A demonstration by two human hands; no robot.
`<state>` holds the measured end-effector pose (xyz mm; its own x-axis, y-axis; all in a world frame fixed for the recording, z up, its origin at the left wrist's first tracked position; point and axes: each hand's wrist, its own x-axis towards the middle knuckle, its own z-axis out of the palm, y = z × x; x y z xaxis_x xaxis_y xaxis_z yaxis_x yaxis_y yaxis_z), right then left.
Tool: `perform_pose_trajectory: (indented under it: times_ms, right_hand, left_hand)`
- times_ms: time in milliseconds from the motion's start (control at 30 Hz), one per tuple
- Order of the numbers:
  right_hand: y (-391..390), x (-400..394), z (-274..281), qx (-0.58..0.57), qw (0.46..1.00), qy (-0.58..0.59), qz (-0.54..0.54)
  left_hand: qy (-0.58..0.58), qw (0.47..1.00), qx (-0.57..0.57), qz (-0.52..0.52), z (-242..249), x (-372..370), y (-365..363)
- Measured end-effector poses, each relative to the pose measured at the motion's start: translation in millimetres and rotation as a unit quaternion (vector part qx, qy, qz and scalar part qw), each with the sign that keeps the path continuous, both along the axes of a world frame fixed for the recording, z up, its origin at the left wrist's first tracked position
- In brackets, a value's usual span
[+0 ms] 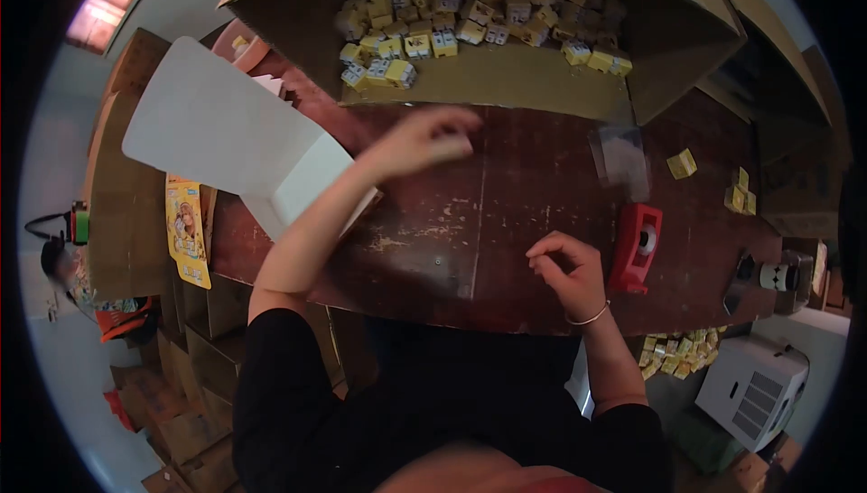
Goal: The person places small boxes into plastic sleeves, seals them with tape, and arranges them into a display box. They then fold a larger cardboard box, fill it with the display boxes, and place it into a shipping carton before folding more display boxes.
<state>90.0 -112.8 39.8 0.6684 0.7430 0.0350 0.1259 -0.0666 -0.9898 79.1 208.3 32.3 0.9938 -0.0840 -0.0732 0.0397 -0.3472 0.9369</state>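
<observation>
Small boxes (433, 14) are heaped at the far side, held inside the carton (524, 87) — and a spill could be caused right there if its near edge were bumped by the left hand (420, 143). On the left, the white box (312, 175) is crossed by the left forearm; by a careless elbow it might be shoved askew. Over on the right, the tape dispenser (635, 245) could be nudged by a sideways swing of the right hand (575, 278).

Now the poses: the left hand is stretched far, fingers pointed right, smeared by blur; whether anything is gripped cannot be told. The right hand is held nearer, above the table (424, 240), wrist raised, fingers curled towards the thumb. Nothing is seen between them, though whether the tips are touching cannot be told.
</observation>
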Motion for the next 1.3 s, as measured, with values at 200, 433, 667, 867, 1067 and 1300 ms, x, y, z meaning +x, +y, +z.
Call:
perform_pose_trajectory:
  times_ms: [200,433,667,867,1067,1300]
  right_hand:
    - [-56,30,-1,-0.063,0.983,0.062,-0.159]
    - [-60,155,-38,-0.310,0.854,-0.356,-0.219]
    - [21,188,-60,-0.615,0.731,-0.285,-0.076]
    - [6,197,-56,-0.584,0.731,-0.348,-0.052]
    - [-4,94,-49,-0.228,0.744,-0.618,-0.111]
    - [-22,45,-33,-0.210,0.881,-0.423,0.036]
  left_hand:
    - [-0.066,0.896,0.267,0.349,-88,98,224]
    - [0.063,0.803,0.474,0.356,-99,110,157]
    - [0.020,0.826,0.459,0.325,-87,87,47]
    - [-0.099,0.794,0.513,0.312,-66,55,-37]
    - [0.047,0.960,-0.193,0.198,-24,28,-119]
    - [0.175,0.924,-0.328,0.090,-57,-26,-136]
